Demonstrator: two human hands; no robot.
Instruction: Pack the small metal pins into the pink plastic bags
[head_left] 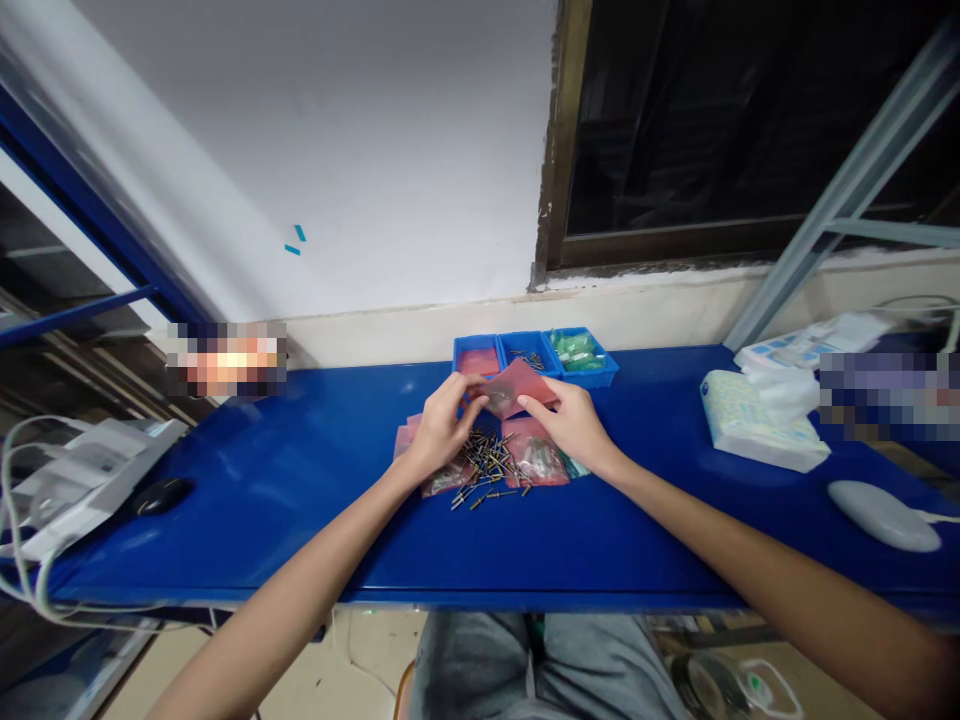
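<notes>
Pink bag (517, 380), head view: raised over the counter (300, 450) near loose rivets (491, 455), left hand (448, 412) and right hand (568, 412) each pinching an edge. Judged light, limp, somewhat slippery; opposite edges, between thumb and fingers, offer surest hold.

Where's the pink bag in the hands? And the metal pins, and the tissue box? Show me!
Pink bag (514, 389): head view, on the middle of its side facing us.
Metal pins (492, 458): head view, on the middle of the pile.
Tissue box (754, 430): head view, on its patterned body.
</notes>
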